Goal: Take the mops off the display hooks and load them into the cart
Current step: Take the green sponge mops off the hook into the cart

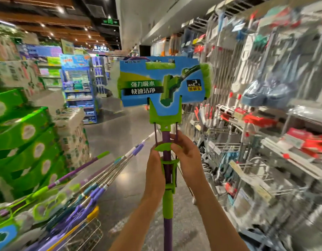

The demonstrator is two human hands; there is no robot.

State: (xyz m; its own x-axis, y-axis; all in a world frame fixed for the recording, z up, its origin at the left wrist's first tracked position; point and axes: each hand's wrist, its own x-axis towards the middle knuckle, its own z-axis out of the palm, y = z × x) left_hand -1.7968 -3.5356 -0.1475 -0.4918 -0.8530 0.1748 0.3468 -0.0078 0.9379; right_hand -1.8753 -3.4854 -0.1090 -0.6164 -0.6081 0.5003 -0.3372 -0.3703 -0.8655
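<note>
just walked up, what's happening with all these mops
A person in a shop aisle holds a green and purple mop upright, head up, with both hands: left hand and right hand grip the pole near its green lever. Several mops already lie in the cart at lower left.

Two bare forearms in view, no sleeves visible to the frame edge. Left hand (154, 171) and right hand (188, 156): no gloves, rings, watch or wristbands seen. Nails short.
</note>
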